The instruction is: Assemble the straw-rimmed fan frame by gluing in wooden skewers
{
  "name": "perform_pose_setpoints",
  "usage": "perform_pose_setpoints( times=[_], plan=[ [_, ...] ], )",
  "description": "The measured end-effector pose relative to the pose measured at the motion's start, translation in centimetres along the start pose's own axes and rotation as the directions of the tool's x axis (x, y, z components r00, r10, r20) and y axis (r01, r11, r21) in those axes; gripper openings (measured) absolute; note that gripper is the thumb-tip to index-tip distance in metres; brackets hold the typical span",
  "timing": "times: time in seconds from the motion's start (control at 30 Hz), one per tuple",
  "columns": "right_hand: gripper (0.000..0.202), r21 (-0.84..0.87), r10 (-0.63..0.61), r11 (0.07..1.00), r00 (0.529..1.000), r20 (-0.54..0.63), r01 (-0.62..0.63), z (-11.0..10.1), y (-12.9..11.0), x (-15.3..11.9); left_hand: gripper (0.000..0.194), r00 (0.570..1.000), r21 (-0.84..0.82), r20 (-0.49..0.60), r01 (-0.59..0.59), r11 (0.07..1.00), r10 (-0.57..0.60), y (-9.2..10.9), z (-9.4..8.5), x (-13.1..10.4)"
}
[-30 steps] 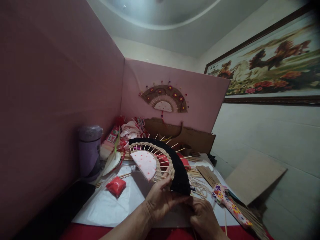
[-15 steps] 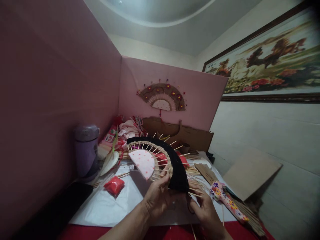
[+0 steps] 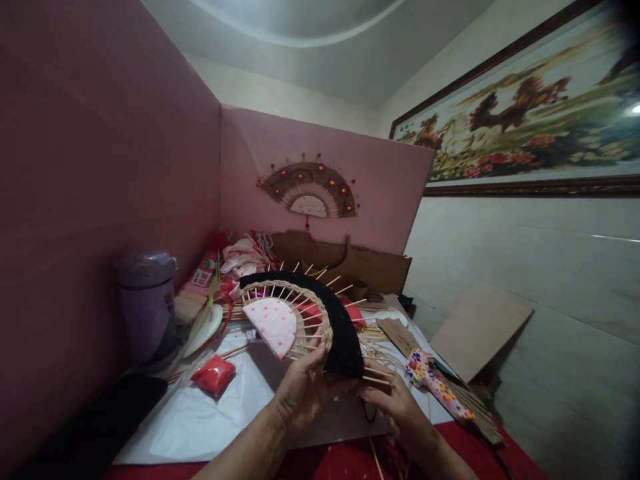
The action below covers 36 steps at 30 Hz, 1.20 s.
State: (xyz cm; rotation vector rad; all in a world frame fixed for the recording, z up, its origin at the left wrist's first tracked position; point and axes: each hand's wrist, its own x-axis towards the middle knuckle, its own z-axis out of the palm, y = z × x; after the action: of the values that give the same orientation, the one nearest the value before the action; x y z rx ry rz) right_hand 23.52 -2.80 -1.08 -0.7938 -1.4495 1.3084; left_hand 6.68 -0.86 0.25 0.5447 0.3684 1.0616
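Note:
A half-round woven fan (image 3: 345,333) with thin wooden sticks, a black band and a white centre with pink dots is held up over the table. My left hand (image 3: 303,383) grips its lower edge, thumb on the woven part. At the fan's lower right end, my right hand (image 3: 387,397) is closed around the stick ends and the edge of the black band. A dark loop of cord hangs below the right fingers; its hold on the cord is unclear.
A red packet (image 3: 214,375) lies on white paper (image 3: 185,427). At left stands a purple flask (image 3: 149,313). A flower-patterned glue gun (image 3: 437,387) rests on cardboard strips at right. On the pink board (image 3: 385,193) hangs a finished-looking fan (image 3: 310,190).
The whole scene has shifted left in view as the head turned slightly right. My right fingers have moved slightly at the fan's end; the left grip stays the same.

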Motion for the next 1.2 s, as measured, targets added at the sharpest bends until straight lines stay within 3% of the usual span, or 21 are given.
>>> perform_pose_setpoints(
  times=[0.37, 0.77, 1.2],
  plan=[
    [0.038, 0.087, 0.031, 0.996, 0.999, -0.04, -0.028, 1.5, -1.1, -0.1, 0.057, 0.999, 0.022, 0.031, -0.011, 1.0, 0.01, 0.2, 0.2, 0.0],
    [0.032, 0.118, 0.169, 0.981, 0.978, -0.123, -0.155, 0.0, 0.6, 0.2, 0.06, 0.999, 0.011, 0.024, -0.031, 0.999, 0.031, 0.0, 0.0, 0.1],
    [0.034, 0.132, 0.164, 0.98, 0.981, -0.099, -0.151, -0.1, 0.7, 0.4, 0.053, 1.0, 0.038, 0.007, -0.01, 0.999, 0.01, 0.0, -0.2, 0.2]
  ],
)
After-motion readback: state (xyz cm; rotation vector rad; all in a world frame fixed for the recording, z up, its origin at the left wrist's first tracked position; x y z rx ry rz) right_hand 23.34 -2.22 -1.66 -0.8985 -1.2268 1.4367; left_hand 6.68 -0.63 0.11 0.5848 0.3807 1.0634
